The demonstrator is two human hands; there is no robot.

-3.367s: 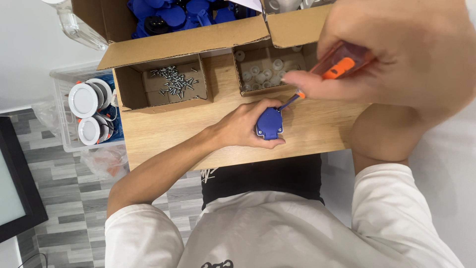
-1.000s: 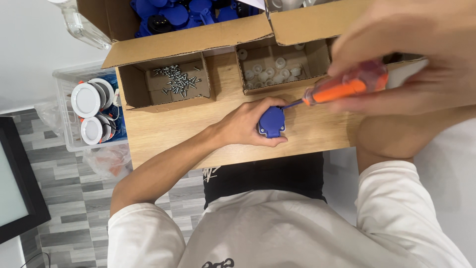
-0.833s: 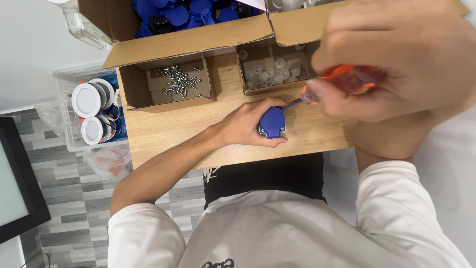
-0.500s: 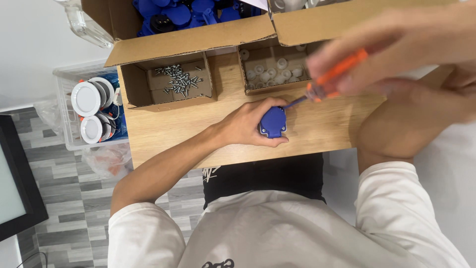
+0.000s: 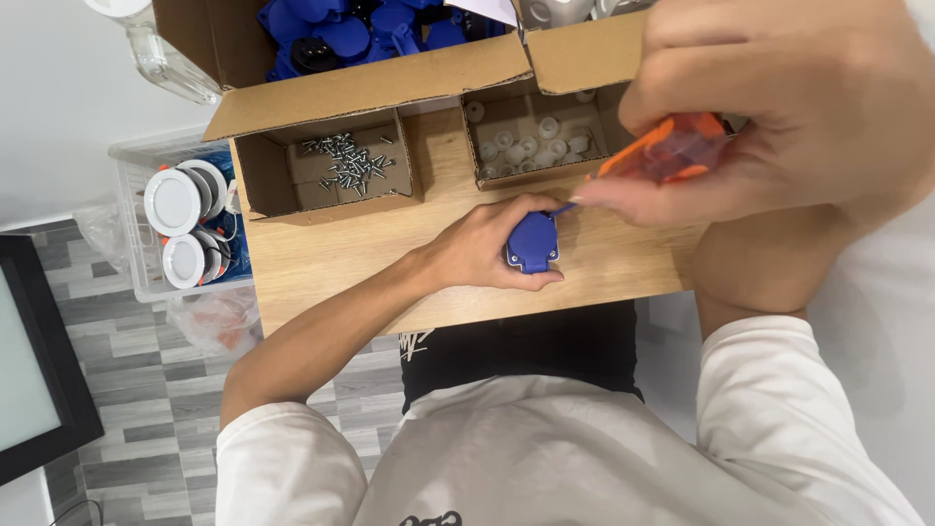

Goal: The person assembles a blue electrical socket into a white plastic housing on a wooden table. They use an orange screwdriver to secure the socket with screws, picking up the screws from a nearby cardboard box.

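My left hand (image 5: 487,244) grips a small blue plastic socket part (image 5: 532,243) and presses it onto the wooden table (image 5: 321,273). My right hand (image 5: 789,107), very near the camera, is closed around an orange-handled screwdriver (image 5: 667,154). The screwdriver's thin shaft slants down-left and its tip meets the top of the blue part.
A small cardboard box of silver screws (image 5: 343,168) and another of small white parts (image 5: 531,141) stand behind my hands. A large carton of blue parts (image 5: 351,27) is at the top. A clear bin with round white lamps (image 5: 185,229) sits left, beside a dark screen (image 5: 34,360).
My right hand has turned and shifted around the screwdriver handle while the tip stayed on the blue part. My left hand has kept its hold in the same spot.
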